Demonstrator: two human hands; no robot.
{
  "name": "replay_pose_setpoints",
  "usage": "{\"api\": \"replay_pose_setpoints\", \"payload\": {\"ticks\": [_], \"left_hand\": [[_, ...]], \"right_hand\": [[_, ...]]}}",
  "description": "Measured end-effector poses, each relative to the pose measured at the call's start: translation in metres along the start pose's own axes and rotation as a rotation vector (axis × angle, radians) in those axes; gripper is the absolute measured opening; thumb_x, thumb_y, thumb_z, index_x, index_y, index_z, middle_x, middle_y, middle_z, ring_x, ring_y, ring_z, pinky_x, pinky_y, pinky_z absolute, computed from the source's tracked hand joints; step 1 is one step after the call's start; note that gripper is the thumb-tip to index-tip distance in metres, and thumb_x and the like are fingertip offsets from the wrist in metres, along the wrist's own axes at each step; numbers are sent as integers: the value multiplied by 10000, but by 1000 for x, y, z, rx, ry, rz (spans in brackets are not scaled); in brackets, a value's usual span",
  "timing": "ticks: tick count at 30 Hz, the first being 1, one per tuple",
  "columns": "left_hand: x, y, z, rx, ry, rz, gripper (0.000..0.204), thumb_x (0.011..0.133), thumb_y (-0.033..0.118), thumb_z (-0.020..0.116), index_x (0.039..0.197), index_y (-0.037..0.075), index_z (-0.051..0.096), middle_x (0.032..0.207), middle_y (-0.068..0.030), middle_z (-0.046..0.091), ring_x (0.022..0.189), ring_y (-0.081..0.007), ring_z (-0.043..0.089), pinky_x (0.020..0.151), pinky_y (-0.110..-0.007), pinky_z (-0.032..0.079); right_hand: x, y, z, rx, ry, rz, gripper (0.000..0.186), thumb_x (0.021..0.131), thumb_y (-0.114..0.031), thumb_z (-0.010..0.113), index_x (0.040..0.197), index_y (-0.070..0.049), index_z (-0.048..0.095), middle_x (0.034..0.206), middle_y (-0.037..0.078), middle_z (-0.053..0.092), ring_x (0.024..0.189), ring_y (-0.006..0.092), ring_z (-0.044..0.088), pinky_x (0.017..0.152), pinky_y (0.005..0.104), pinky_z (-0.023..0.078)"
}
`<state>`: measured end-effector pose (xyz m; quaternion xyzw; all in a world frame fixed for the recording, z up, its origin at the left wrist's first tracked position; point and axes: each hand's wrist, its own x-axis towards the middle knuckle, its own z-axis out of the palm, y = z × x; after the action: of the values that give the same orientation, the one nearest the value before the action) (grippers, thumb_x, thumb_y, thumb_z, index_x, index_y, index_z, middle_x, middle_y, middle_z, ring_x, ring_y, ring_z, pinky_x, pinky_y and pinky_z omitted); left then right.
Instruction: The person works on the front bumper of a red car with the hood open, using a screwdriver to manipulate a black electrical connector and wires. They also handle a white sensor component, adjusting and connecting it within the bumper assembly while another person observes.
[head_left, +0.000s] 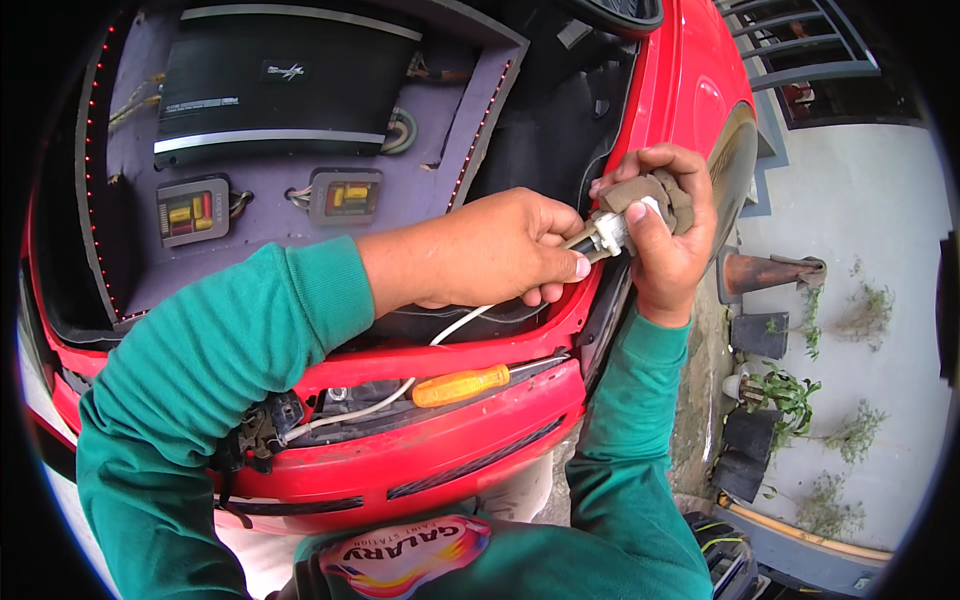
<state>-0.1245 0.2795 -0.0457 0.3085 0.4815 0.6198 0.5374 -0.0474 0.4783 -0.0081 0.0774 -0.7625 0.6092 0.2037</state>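
My left hand (pixel 490 245) reaches across from the left and pinches a short bundle of wires (pixel 580 242) between thumb and fingers. These wires run into a small white plastic connector (pixel 612 232). Around that connector my right hand (pixel 680 225) is closed, its thumb pressed on the white part. A brownish-grey foam-like wrap (pixel 655 192) sits bunched in the same fingers. Below my left hand, a thin white cable (pixel 462 325) runs down toward the car's rear edge; its upper end is hidden. Both hands are above the right side of the open red trunk.
A screwdriver with a yellow handle (pixel 460 386) lies on the red car's rear ledge (pixel 430 440). Inside the trunk are a black amplifier (pixel 285 90) and two small boxes, a left crossover box (pixel 193 211) and a right one (pixel 345 196). Potted plants (pixel 785 400) stand along the wall.
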Motion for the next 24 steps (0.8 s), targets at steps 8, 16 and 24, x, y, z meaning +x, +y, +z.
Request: {"api": "replay_pose_setpoints", "payload": {"ticks": [8,16,24], "left_hand": [[-3,2,12,50,100,29,175,1073,119,658,1178,-17,697,837,20,653,723,-59,550,647,-244,486],[-3,2,12,-34,118,-44,203,1061,123,666,1194,-18,726,849,4,683,700,-63,549,630,-245,480],[-1,5,16,87,177,-56,219,1058,133,665,1214,-13,714,830,-20,696,674,-76,562,617,-257,487]], "right_hand": [[-4,3,-9,-204,1,40,352,943,-59,626,1281,20,570,1078,139,647,957,252,713,879,419,618],[-1,-1,0,-240,44,92,249,954,-12,622,1201,11,627,981,89,718,872,159,726,801,299,583],[1,-6,8,-257,47,116,198,1002,-30,589,1195,7,612,964,109,720,833,196,737,766,325,612]]}}
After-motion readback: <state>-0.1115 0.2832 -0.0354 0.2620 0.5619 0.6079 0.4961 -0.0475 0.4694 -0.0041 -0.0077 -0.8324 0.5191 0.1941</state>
